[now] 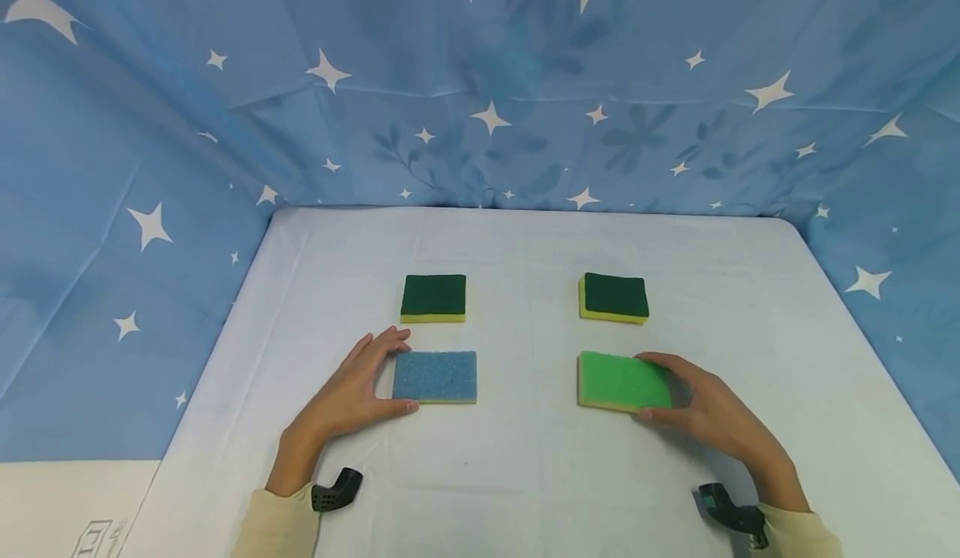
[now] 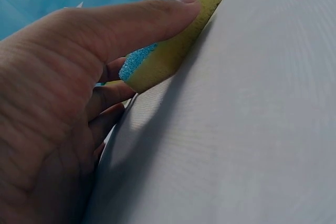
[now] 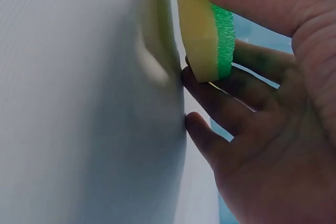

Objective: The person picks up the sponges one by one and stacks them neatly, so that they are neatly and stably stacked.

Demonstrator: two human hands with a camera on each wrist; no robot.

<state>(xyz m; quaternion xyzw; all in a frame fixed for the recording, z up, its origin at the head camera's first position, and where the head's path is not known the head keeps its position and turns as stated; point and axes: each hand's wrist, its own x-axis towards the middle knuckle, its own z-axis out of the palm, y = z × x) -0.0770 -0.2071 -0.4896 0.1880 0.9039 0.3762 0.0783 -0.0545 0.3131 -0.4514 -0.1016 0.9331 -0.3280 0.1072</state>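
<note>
A blue-topped sponge [image 1: 435, 376] with a yellow underside lies flat at the front left. My left hand [image 1: 358, 391] spans its left end, thumb along the near yellow side and fingertips at the far corner; in the left wrist view the thumb [image 2: 157, 17] overlaps the sponge's edge. At the front right, my right hand [image 1: 701, 404] grips a light green sponge [image 1: 622, 381] by its right end, thumb on the near side and fingers on the far side. In the right wrist view, a gap shows between this sponge [image 3: 202, 35] and the white cloth.
Behind the blue sponge lies a dark green and yellow sponge [image 1: 433, 296], and a second dark green sponge [image 1: 615, 297] lies behind the light green one. White cloth covers the table [image 1: 517, 458]. A blue star-patterned curtain [image 1: 450, 83] encloses the back and sides.
</note>
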